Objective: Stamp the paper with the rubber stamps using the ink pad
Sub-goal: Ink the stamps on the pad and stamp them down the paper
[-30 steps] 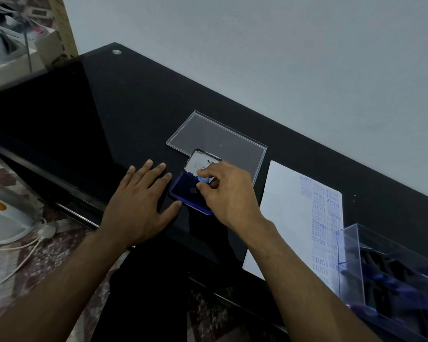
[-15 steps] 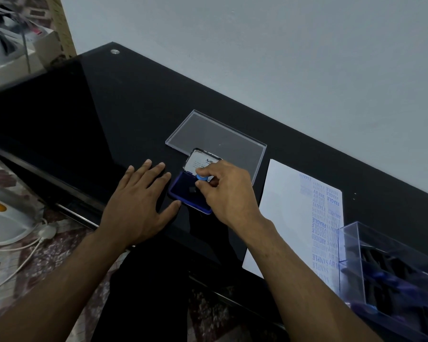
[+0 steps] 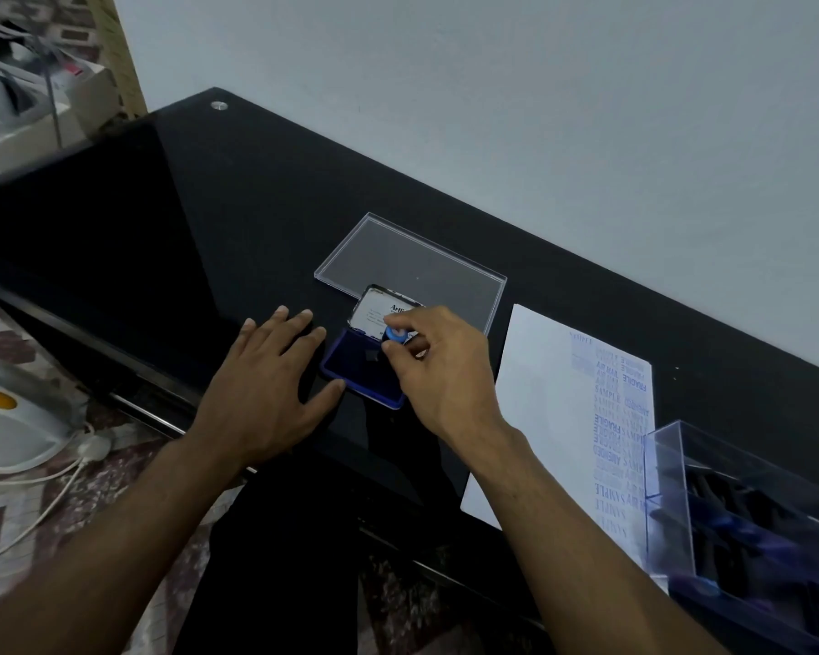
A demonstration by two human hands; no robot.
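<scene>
Paper lies flat on black counter, right of ink pad; right edge carries blue stamped rows reading "SAMPLE", "FRAGILE", others too blurred to read. Clear box overlaps its corner, contents dark and indistinct. Left hand flat, fingers spread, thumb touching open ink pad; lid label partly hidden. Right hand fingers pinch blue-topped rubber stamp at pad.

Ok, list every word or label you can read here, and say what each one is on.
"SAMPLE": blue stamp prints on the paper, repeated along its right side.
"FRAGILE": paper, same strip of prints.
"AMENDED": paper, same strip.
"Art...": inside the ink pad lid; the rest is hidden by the right hand, and the small print is too blurred to read.
</scene>
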